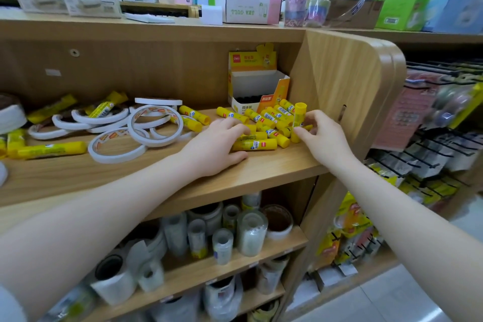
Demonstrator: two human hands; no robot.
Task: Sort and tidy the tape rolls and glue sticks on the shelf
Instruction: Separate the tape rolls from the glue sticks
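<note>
Several yellow glue sticks (269,119) lie in a heap on the wooden shelf (261,165), in front of an open yellow display box (254,83) at the back right. My right hand (322,136) pinches one glue stick (298,115) and holds it upright at the heap's right edge. My left hand (218,145) rests on the shelf, its fingers curled over a few lying sticks (257,143). White tape rolls (149,125) are scattered over the shelf's middle and left, with more glue sticks (51,149) among them.
The shelf's curved wooden side panel (347,86) stands just right of my right hand. The lower shelves hold clear and white tape rolls (251,232). Boxes (248,8) sit on the top board. Hanging packets (431,154) fill a rack at the right.
</note>
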